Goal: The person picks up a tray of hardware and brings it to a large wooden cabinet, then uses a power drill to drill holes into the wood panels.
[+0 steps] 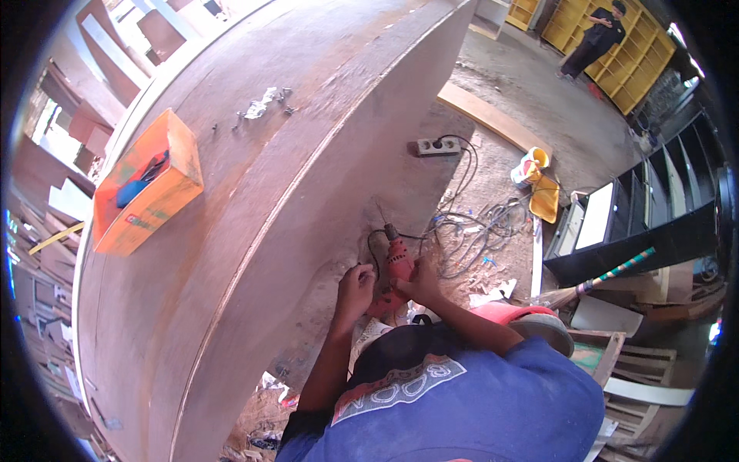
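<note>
A red power drill (398,263) points away from me, its thin bit sticking out past the dark chuck. Around the side of its body wraps my right hand (422,284), gripping it. Just left of the drill is my left hand (356,291), raised with its fingers curled together; what they pinch, if anything, is too small to make out. A dark cord runs close by both hands. On the large wooden panel (262,231) to my left lie some small dark pieces, probably hardware, beside a crumpled clear plastic bag (262,103).
An orange bin (154,189) with tools sits on the panel. Beyond the drill lies a white power strip (439,146), with tangled cables (481,235) on the floor. At right stand a bucket (530,168), a yellow dustpan (544,199), a broom (593,283) and black shelving (647,208). Another person (599,37) stands far off.
</note>
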A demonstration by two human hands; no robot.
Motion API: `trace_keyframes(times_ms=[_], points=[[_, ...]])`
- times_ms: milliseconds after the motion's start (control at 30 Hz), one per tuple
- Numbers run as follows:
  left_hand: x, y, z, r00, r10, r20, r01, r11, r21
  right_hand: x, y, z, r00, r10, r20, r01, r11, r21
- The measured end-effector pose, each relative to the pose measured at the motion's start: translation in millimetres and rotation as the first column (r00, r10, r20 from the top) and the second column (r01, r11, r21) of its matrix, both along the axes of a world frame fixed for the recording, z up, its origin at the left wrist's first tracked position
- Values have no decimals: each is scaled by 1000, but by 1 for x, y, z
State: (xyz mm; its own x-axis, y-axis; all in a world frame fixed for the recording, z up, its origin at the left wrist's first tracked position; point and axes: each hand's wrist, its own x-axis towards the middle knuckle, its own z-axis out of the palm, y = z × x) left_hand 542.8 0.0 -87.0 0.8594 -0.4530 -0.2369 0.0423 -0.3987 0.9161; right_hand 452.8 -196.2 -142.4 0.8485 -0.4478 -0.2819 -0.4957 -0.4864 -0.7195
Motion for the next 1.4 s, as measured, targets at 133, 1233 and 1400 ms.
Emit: trace_keyframes(times_ms=[133,1233,1400], points=[[-16,-59,-10,991,33,-133,-47,994,-98,-31,-18,80,988,-40,147,30,997,69],[9,-573,177,771,-152,-618,-412,621,-667,-70,-436,166,785,-385,485,-213,568,795],[59,-627,181,700,-213,-682,-483,561,-672,-29,-481,165,805,-310,506,-250,596,763]])
